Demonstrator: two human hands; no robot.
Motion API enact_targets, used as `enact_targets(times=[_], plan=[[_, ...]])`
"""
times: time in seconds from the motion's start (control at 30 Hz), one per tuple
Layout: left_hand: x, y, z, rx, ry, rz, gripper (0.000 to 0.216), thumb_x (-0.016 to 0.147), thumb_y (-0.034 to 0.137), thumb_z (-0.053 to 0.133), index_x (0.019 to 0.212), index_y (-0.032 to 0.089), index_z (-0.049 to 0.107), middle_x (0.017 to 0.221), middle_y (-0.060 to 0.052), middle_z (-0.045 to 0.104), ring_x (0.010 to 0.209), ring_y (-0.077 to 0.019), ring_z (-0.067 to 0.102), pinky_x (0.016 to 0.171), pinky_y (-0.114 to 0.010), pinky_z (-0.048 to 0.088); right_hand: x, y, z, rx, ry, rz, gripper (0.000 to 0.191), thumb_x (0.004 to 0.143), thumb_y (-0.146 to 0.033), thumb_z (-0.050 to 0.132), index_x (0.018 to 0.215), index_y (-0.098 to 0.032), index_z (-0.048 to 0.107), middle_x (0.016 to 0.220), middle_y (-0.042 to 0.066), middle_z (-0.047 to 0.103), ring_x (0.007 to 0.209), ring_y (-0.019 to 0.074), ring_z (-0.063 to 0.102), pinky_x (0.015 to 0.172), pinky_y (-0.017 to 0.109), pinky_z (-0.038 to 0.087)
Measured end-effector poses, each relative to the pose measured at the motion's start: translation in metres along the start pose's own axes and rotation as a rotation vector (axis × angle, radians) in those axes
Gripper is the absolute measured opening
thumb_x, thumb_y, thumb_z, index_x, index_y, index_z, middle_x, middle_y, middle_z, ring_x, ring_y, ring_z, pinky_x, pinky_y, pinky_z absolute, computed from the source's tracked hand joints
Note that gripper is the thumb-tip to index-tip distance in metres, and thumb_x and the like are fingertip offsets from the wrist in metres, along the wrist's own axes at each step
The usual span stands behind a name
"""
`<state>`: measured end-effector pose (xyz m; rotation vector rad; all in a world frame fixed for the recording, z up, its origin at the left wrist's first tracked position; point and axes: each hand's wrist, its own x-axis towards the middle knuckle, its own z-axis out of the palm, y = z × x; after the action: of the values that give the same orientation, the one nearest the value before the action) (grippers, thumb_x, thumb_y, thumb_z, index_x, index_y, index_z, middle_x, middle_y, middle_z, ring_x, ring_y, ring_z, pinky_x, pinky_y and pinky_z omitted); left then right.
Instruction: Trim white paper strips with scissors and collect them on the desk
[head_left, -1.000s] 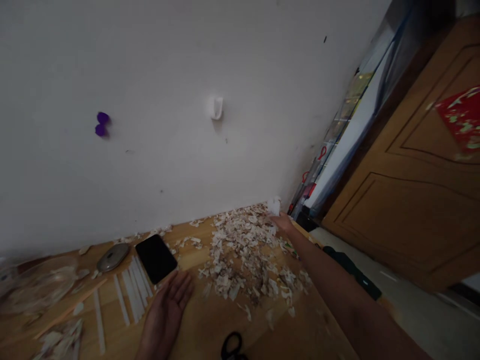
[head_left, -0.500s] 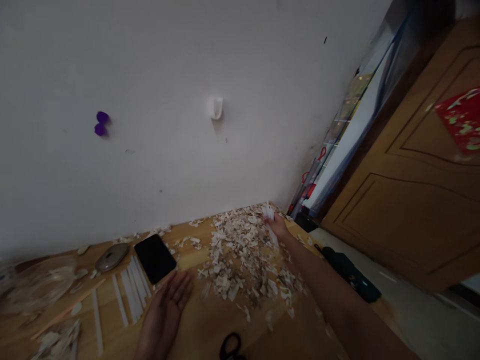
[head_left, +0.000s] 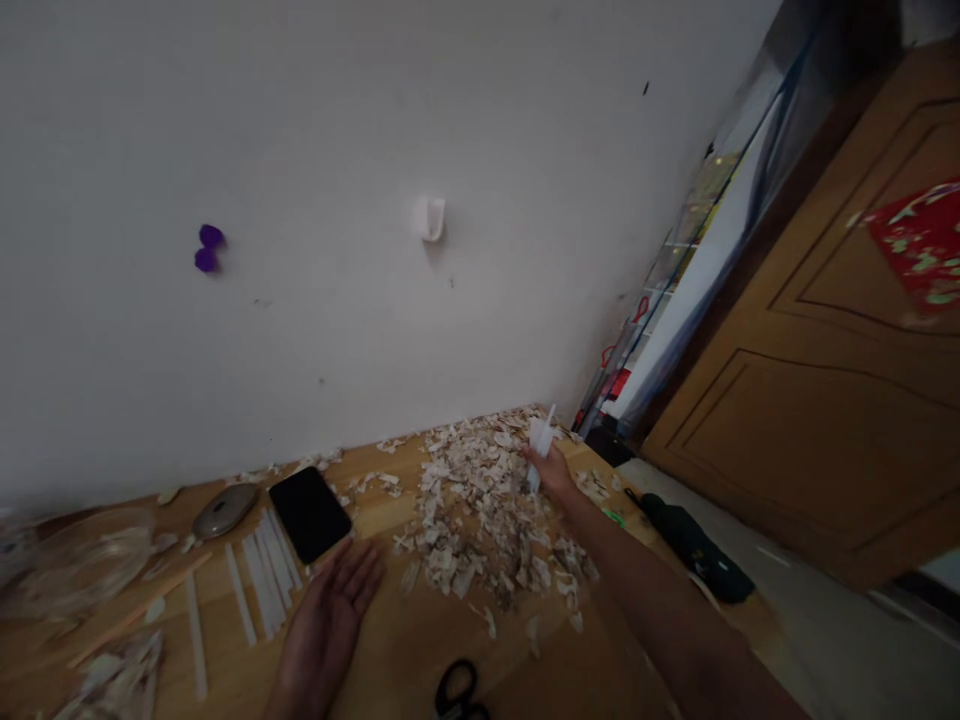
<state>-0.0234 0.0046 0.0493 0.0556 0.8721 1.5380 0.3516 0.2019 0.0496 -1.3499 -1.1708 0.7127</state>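
My right hand (head_left: 551, 465) is closed around some white strips (head_left: 541, 437) at the far end of the table. One thin end sticks up above the fingers; their exact kind is unclear. Below and left of this hand spreads a heap of pale, flaky scraps (head_left: 480, 500). My left hand (head_left: 334, 610) rests palm up with its fingers stretched and nothing in it. Its fingertips are close to the lower corner of a black tablet or phone (head_left: 310, 514). Several long white strips (head_left: 266, 570) lie side by side left of that hand.
Black-handled scissors (head_left: 459, 690) lie at the table's front. To the left are a grey oval object (head_left: 225, 510), a clear plastic dish (head_left: 97, 560) and a thin wooden stick (head_left: 139, 610). A dark green folded umbrella-like item (head_left: 697, 550) lies right, near a wooden door (head_left: 825, 400).
My right hand has shifted slightly and turned the white strips, which now stand more upright. A small green item shows beside the right forearm. My left hand has hardly moved.
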Motion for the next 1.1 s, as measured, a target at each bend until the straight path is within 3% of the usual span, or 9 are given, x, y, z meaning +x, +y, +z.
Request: enact_targets(times=[0.23,0.37,0.47,0.53,0.6,0.7,0.83,0.93,1.1], plan=[[-0.001,-0.003,0.002,0.012,-0.025,0.022,0.024,0.09,0.018,0.055,0.11,0.015,0.068,0.112,-0.017,0.076,0.103,-0.0274,0.073,0.109,-0.05,0.045,-0.015,-0.066,0.022,0.236,-0.002,0.035,0.056,0.067,-0.078,0.063,0.074,-0.024,0.05,0.062,-0.001,0.057,0.063,0.0177,0.058,0.059,0.028,0.048],[-0.014,-0.007,0.007,0.078,-0.178,-0.071,0.035,0.088,0.031,0.065,0.12,0.017,0.066,0.122,-0.018,0.072,0.111,-0.0324,0.07,0.105,-0.049,0.048,-0.085,-0.101,0.073,0.368,-0.22,0.101,0.056,0.063,-0.073,0.076,0.075,-0.021,0.058,0.066,0.002,0.063,0.061,0.0191,0.062,0.06,0.032,0.053],[-0.032,-0.01,0.012,0.156,-0.36,-0.164,0.048,0.085,0.042,0.072,0.125,0.017,0.065,0.127,-0.02,0.069,0.114,-0.0351,0.067,0.098,-0.048,0.053,-0.153,-0.11,0.114,0.612,-0.538,0.304,0.051,0.066,-0.066,0.081,0.078,-0.02,0.063,0.072,0.003,0.068,0.064,0.018,0.066,0.065,0.032,0.055],[-0.042,-0.012,0.014,0.244,-0.416,-0.197,0.052,0.084,0.043,0.073,0.129,0.02,0.062,0.125,-0.019,0.069,0.102,-0.0333,0.071,0.086,-0.047,0.058,-0.188,-0.112,0.136,0.659,-0.685,0.415,0.047,0.066,-0.06,0.085,0.08,-0.019,0.066,0.075,0.004,0.07,0.068,0.0197,0.068,0.068,0.034,0.056],[-0.048,-0.015,0.016,0.345,-0.4,-0.203,0.059,0.08,0.04,0.078,0.133,0.025,0.058,0.115,-0.016,0.072,0.085,-0.0297,0.073,0.071,-0.042,0.06,-0.208,-0.114,0.153,0.706,-0.688,0.458,0.048,0.061,-0.058,0.089,0.082,-0.021,0.066,0.077,0.004,0.072,0.071,0.0217,0.07,0.072,0.036,0.057],[-0.048,-0.021,0.016,0.463,-0.315,-0.126,0.067,0.071,0.035,0.086,0.131,0.025,0.057,0.089,-0.009,0.073,0.063,-0.0227,0.069,0.053,-0.03,0.054,-0.219,-0.115,0.168,0.756,-0.613,0.415,0.053,0.057,-0.061,0.089,0.085,-0.023,0.065,0.079,0.003,0.073,0.076,0.0233,0.071,0.076,0.037,0.056],[-0.042,-0.023,0.015,0.535,-0.324,-0.079,0.049,0.068,0.038,0.088,0.107,0.019,0.065,0.058,0.003,0.058,0.039,-0.0084,0.046,0.037,-0.018,0.032,-0.218,-0.109,0.17,0.554,-0.689,0.335,0.054,0.062,-0.064,0.085,0.088,-0.021,0.065,0.079,0.004,0.073,0.072,0.0195,0.068,0.067,0.03,0.053],[-0.039,-0.022,0.014,0.526,-0.343,-0.111,0.038,0.068,0.041,0.087,0.089,0.018,0.064,0.049,0.007,0.048,0.035,-0.0064,0.039,0.035,-0.018,0.027,-0.216,-0.101,0.165,0.439,-0.763,0.32,0.055,0.066,-0.065,0.081,0.094,-0.02,0.064,0.078,0.003,0.072,0.061,0.0161,0.063,0.055,0.026,0.046],[-0.033,-0.028,0.009,0.571,-0.32,-0.021,0.037,0.066,0.042,0.088,0.079,0.017,0.063,0.049,0.005,0.05,0.036,-0.0065,0.039,0.036,-0.018,0.026,-0.211,-0.093,0.159,0.3,-0.782,0.193,0.043,0.07,-0.058,0.08,0.085,-0.02,0.065,0.075,0.001,0.068,0.065,0.0157,0.059,0.058,0.026,0.045]])
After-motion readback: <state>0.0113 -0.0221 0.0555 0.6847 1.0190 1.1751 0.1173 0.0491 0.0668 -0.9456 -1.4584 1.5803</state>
